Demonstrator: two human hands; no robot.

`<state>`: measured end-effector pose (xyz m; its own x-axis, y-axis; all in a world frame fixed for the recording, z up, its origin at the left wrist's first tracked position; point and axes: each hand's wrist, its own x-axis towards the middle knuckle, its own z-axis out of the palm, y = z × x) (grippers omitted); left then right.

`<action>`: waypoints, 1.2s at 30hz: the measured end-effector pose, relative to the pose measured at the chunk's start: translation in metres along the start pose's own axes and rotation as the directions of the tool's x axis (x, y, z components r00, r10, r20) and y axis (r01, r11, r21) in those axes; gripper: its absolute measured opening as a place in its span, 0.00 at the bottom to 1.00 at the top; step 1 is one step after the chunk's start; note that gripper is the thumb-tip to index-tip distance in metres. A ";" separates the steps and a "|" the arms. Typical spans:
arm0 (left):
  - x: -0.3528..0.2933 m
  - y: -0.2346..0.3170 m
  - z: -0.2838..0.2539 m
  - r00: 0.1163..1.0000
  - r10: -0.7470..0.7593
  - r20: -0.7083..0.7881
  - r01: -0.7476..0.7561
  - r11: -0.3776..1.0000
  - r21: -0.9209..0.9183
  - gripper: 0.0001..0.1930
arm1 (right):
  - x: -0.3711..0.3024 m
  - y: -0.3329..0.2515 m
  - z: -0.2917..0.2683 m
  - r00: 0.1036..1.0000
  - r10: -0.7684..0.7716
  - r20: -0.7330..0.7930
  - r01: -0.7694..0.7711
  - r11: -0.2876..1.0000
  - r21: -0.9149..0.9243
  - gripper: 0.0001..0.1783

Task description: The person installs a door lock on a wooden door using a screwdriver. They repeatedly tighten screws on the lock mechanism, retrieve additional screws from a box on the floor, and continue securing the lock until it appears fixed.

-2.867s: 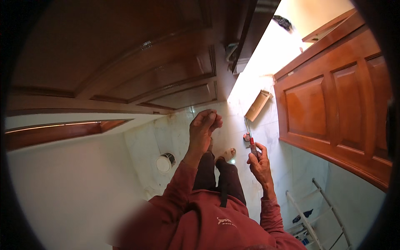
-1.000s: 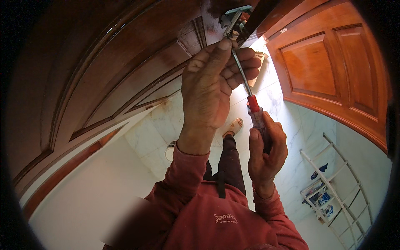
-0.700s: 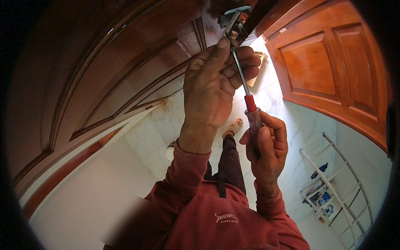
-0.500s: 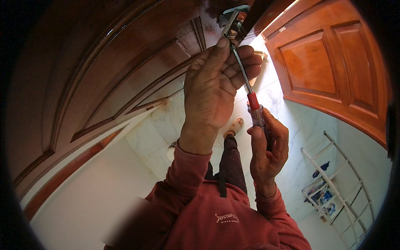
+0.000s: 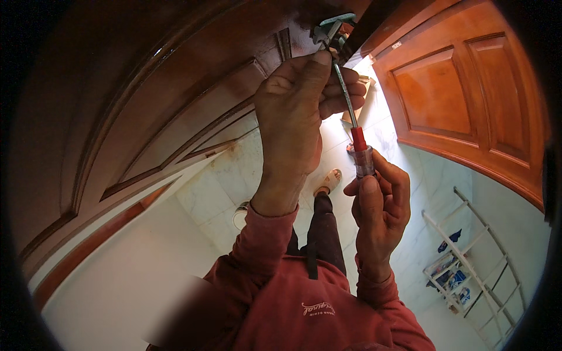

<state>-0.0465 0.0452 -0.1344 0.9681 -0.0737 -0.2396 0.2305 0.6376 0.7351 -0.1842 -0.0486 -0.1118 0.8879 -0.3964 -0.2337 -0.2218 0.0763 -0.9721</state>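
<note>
My right hand (image 5: pixel 380 213) is wrapped around the handle of a screwdriver (image 5: pixel 345 96), which has a clear and red grip and a long steel shaft. The shaft slants up and left, its tip end beside the fingertips of my left hand (image 5: pixel 298 108). Thumb and forefinger of that hand are pinched together just below a metal door fitting (image 5: pixel 332 34); what sits between them is too small to make out. The other left fingers lie curled behind the shaft. The fitting, with a greenish rim, is at the edge of a dark brown panelled door (image 5: pixel 193 111).
An orange-brown panelled door (image 5: pixel 436 90) stands at the right. A whitish ladder-like frame (image 5: pixel 468 257) leans by the right wall, with blue items near it. Below lie a marble-look tiled floor (image 5: pixel 211 202), a white bucket (image 5: pixel 240 215) and my sandalled foot (image 5: pixel 331 180).
My left hand has turned over, its back now more toward view, and its pinch has moved slightly up and right. The screwdriver has shifted a little right and stands a bit steeper.
</note>
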 end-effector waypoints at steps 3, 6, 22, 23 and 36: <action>0.001 0.000 0.003 1.000 0.021 -0.018 -0.019 0.998 0.061 0.10 | 0.002 0.001 0.004 0.999 -0.029 -0.020 0.028 0.999 -0.026 0.17; -0.002 -0.001 0.010 0.995 0.093 -0.030 -0.089 0.989 0.115 0.10 | 0.004 0.000 0.007 0.997 -0.068 -0.035 0.065 0.994 -0.083 0.18; 0.001 0.006 0.014 0.990 0.131 -0.051 -0.116 0.967 0.227 0.09 | 0.016 -0.015 -0.003 0.987 -0.155 0.031 0.157 0.949 -0.273 0.17; 0.003 0.008 0.013 0.990 0.132 -0.054 -0.113 0.958 0.265 0.09 | 0.016 -0.017 -0.002 0.991 -0.128 0.026 0.130 0.956 -0.262 0.18; 0.014 0.007 0.014 0.968 0.236 -0.089 -0.179 0.892 0.415 0.08 | 0.029 -0.020 0.008 0.943 -0.325 0.075 0.331 0.888 -0.319 0.18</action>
<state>-0.0296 0.0377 -0.1238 0.9824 0.1473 -0.1148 0.0728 0.2640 0.9618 -0.1505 -0.0545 -0.0999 0.9394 -0.3296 0.0939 -0.0315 -0.3558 -0.9340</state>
